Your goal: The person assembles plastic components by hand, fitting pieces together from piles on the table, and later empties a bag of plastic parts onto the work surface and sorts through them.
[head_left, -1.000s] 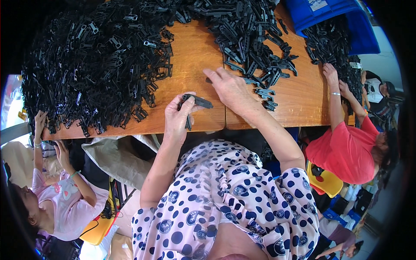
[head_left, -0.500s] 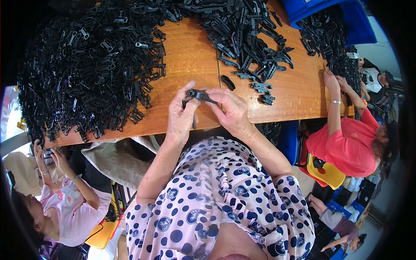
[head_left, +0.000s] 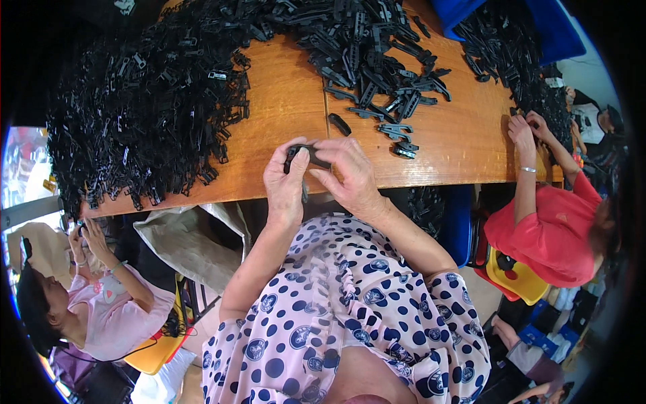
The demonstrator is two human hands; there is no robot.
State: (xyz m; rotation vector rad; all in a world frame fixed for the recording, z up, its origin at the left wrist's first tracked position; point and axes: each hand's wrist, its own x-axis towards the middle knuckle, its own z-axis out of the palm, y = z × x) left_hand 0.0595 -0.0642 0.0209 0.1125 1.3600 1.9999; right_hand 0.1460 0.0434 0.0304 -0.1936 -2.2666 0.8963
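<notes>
At the near edge of the wooden table (head_left: 282, 94), a small curved black plastic part (head_left: 318, 158) is held up between my two hands. My left hand (head_left: 285, 185) closes on its left end, thumb pressed on top. The fingers of my right hand (head_left: 353, 178) pinch its right end. A narrow dark piece sticks out below my left fingers; whether it belongs to the same part I cannot tell. Just beyond my right hand lie a single curved black piece (head_left: 339, 124) and a few black clips (head_left: 395, 130) at the edge of a loose pile of longer black parts (head_left: 363, 57).
A large heap of small black clips (head_left: 141, 114) covers the table's left side. At the back right stands a blue bin (head_left: 555, 30) with black parts. Co-workers sit on both sides, one in pink (head_left: 114, 303), one in red (head_left: 542, 232). An open pale sack (head_left: 188, 246) hangs below the edge.
The black part has turned in my fingers, and my right fingers now cover more of it. The whole view has shifted slightly. Both hands keep hold of the part.
</notes>
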